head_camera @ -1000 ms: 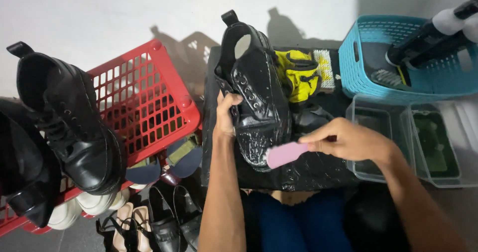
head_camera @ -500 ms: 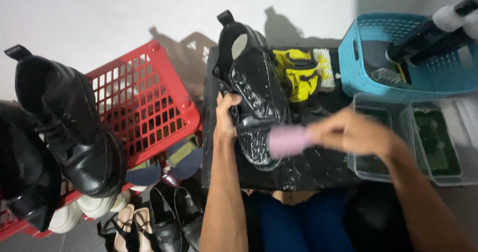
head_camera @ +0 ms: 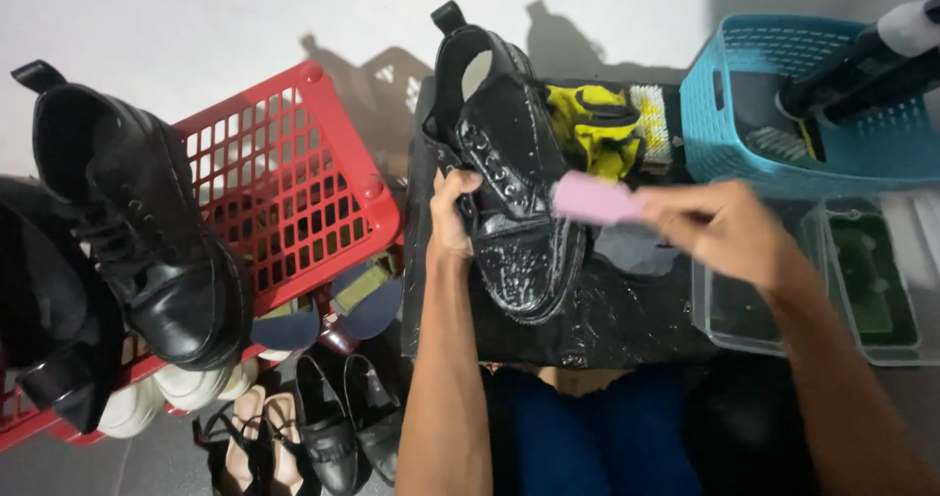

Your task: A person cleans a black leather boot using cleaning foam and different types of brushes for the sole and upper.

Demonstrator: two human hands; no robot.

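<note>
Left hand: I'm clamping my left hand around the side of the black shoe, fingers curled tight on its edge, holding it steady.
Right hand: my right hand is pinching the pink brush, fingers closed on its near end.
Shoe: it's lying on the black wet mat in front of me, toe towards me, heel loop away, white suds speckling the toe.
What's just changed: a second ago the brush was low, down by the toe; now I'm bringing it up and across to the laces and upper, the hand blurring as it goes.
What that means: I judge the toe is lathered and the scrubbing is moving up the shoe.
To the right: a blue basket with dark bottles, and clear tubs just below it.
Behind the shoe: a yellow cloth and a pale bristle brush are sitting on the mat.
To the left: a red crate with another black shoe propped on it, more footwear crowding underneath.
</note>
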